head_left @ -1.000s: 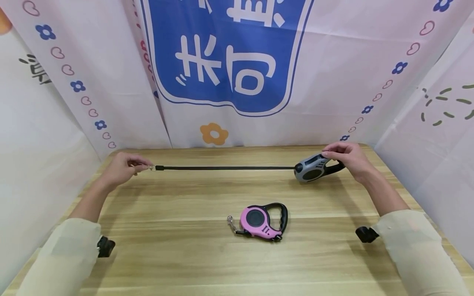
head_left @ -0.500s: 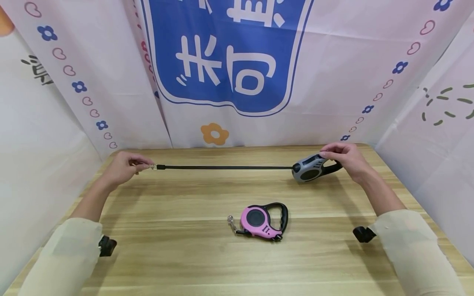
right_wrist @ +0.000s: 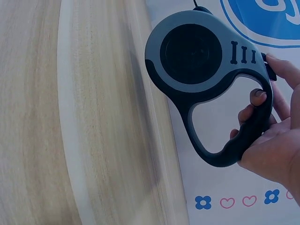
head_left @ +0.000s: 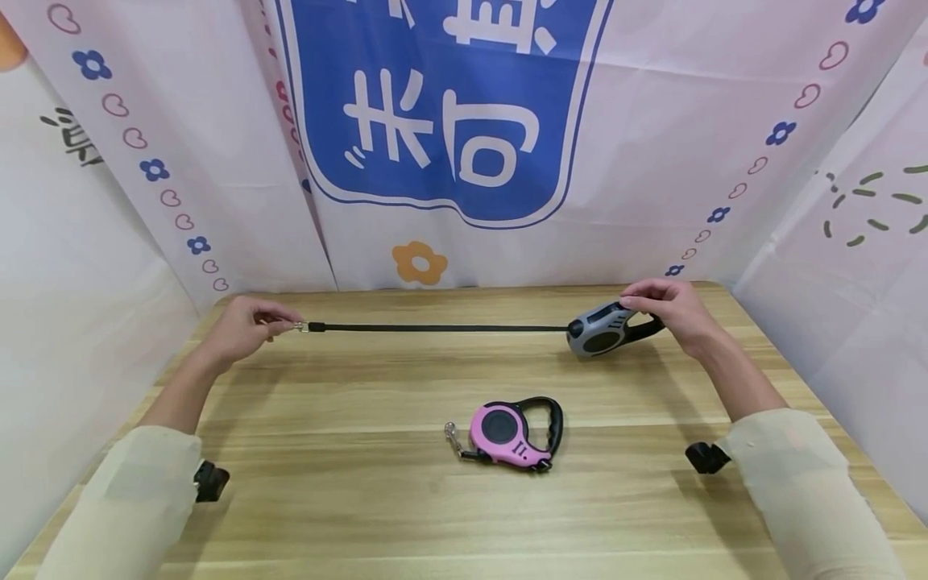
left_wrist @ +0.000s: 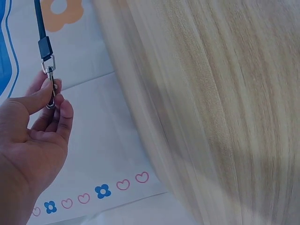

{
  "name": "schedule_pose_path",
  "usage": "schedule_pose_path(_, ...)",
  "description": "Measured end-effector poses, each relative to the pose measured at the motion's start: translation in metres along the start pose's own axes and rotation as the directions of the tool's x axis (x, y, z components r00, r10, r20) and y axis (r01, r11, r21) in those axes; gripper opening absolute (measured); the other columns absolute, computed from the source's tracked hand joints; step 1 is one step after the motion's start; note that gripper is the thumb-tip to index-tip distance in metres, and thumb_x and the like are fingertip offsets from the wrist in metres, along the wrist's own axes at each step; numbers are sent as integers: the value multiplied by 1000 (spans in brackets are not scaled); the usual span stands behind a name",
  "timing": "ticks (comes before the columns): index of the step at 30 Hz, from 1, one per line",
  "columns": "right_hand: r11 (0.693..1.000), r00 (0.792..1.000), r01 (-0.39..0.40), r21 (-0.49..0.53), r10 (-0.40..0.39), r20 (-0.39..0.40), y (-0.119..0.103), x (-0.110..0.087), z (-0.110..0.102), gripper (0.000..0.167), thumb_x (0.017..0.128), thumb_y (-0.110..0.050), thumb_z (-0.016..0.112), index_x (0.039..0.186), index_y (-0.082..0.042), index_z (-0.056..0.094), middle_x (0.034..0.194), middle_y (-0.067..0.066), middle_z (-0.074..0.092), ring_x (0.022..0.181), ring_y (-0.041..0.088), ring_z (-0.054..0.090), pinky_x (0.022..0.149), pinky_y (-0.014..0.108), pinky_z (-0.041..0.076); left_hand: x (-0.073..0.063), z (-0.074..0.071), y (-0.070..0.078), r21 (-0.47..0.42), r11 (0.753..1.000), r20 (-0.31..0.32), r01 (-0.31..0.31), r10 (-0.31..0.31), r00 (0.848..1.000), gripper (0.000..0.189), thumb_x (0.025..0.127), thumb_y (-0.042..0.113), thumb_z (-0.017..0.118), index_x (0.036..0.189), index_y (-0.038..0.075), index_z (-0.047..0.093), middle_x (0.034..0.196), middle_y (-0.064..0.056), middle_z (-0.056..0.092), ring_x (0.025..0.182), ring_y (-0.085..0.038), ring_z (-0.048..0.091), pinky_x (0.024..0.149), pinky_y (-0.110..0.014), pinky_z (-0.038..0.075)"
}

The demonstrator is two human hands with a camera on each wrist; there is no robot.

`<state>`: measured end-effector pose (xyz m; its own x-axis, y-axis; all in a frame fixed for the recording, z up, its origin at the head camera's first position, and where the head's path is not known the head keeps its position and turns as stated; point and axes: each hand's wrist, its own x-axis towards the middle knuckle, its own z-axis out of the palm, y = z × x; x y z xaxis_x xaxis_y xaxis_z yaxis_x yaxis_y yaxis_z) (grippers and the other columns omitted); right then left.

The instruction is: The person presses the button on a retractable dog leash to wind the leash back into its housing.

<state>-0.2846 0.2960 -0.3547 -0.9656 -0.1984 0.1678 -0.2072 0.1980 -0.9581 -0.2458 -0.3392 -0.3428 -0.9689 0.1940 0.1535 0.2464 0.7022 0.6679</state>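
Observation:
My right hand grips the black handle of a grey retractable dog leash. In the right wrist view its fingers curl through the handle loop, and the thumb or a finger lies by the black button at the top. The black leash strap stretches taut and nearly level from the casing to the left. There my left hand pinches the metal clip at its end between thumb and fingers. A pink retractable leash lies nearer to me, touched by neither hand.
The wooden table spreads under both arms. A white printed cloth with a blue sign hangs along the back edge, and more cloth walls stand at the left and right. The pink leash's short clip points left.
My right hand and the grey leash casing have moved slightly left, so the stretched strap is a little shorter. The left hand has shifted only slightly; the pink leash stays put.

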Motion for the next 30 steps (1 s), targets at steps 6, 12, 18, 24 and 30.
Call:
schedule_pose_path(6, 1000, 1000, 14, 13, -14, 1, -1, 1, 2, 18, 97, -2, 71, 95, -17, 80, 89, -12, 70, 84, 8, 59, 78, 21, 48, 2, 0, 2, 13, 1000, 6, 10, -11, 1000, 19, 98, -6, 62, 114, -11, 72, 111, -29, 69, 72, -9, 57, 61, -24, 52)
schedule_pose_path(12, 1000, 1000, 8, 5, -8, 3, -1, -1, 3, 16, 97, -3, 71, 96, -16, 80, 88, -12, 69, 84, 9, 58, 77, 21, 48, 4, 2, 2, 7, 1000, 17, 9, -9, 1000, 18, 99, -5, 63, 113, -10, 72, 110, -28, 70, 74, -10, 58, 62, -25, 52)
schedule_pose_path(18, 1000, 1000, 20, -3, -20, 6, -1, -1, 2, 13, 97, -3, 71, 98, -12, 80, 88, -11, 69, 83, 9, 59, 77, 21, 49, 6, 3, 2, 3, 1000, 21, 14, -14, 1000, 18, 100, -2, 64, 113, -10, 73, 109, -27, 70, 73, -9, 58, 61, -25, 52)
schedule_pose_path(24, 1000, 1000, 11, 3, -11, 5, -2, 0, 4, 13, 97, -3, 71, 98, -13, 80, 89, -11, 69, 84, 9, 59, 78, 21, 49, 8, 6, 5, -15, 1000, 31, 14, -13, 999, 19, 99, -2, 64, 114, -11, 72, 109, -27, 71, 73, -8, 58, 61, -24, 51)
schedule_pose_path(30, 1000, 1000, 0, 6, 0, 6, -1, 1, 7, 15, 97, -5, 72, 96, -18, 80, 88, -12, 69, 84, 9, 59, 79, 21, 48, 8, 8, 7, -10, 1000, 31, 19, -19, 999, 18, 100, -2, 64, 113, -10, 72, 108, -25, 71, 74, -8, 58, 62, -24, 52)
